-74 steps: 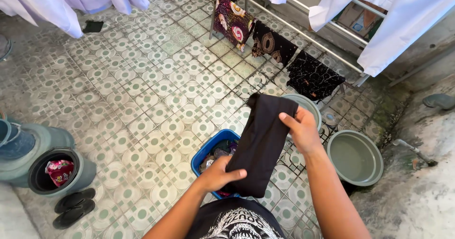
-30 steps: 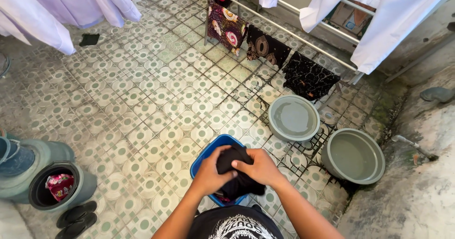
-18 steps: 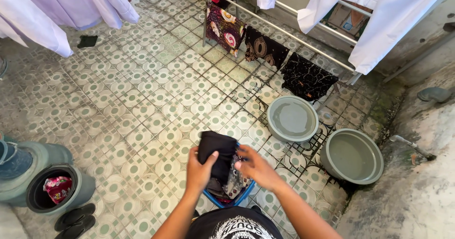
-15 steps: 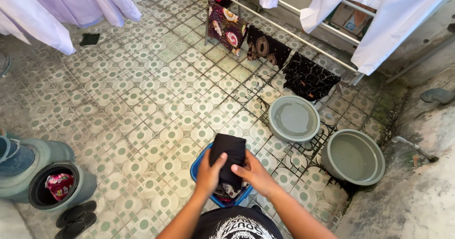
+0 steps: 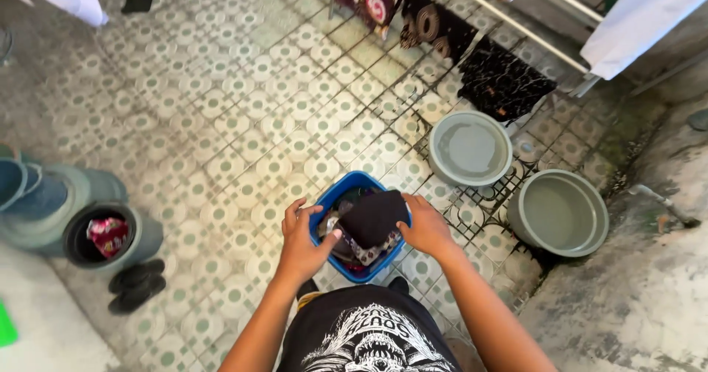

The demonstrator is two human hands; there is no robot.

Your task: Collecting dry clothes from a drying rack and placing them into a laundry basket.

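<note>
A folded black cloth [image 5: 375,216] lies on top of other clothes in a blue tub [image 5: 345,186] on the tiled floor in front of me. My right hand [image 5: 425,227] rests on the cloth's right edge, fingers pressing it down. My left hand [image 5: 302,241] is at the tub's left rim, its fingers spread and the thumb touching the cloth's lower left corner. Patterned clothes show under the black cloth.
Two grey basins [image 5: 470,149] [image 5: 562,213] stand to the right near a floor drain grate. Dark patterned cloths [image 5: 503,84] hang on a low metal rail at the back. A grey bucket [image 5: 110,238] with a pink cloth and black sandals [image 5: 136,285] are at left.
The black cloth, first held up and folded between both hands, has been lowered onto the pile in the blue tub. My left hand has opened. The view tilted downward.
</note>
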